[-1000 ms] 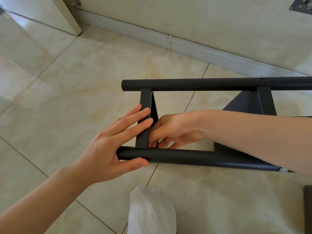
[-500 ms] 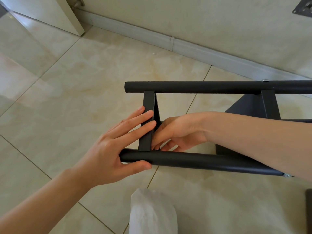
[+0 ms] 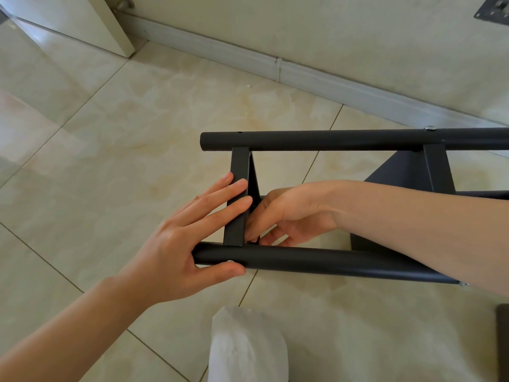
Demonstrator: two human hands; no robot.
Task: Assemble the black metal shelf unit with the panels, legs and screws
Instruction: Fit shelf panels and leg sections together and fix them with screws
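- Bracing the panel (image 3: 239,199) with my left hand (image 3: 176,244), fingers flat, thumb under the near leg (image 3: 316,261).
- My right hand (image 3: 286,216) curls behind it (screw unseen).
- A slip could misalign the hole or drop the screw.
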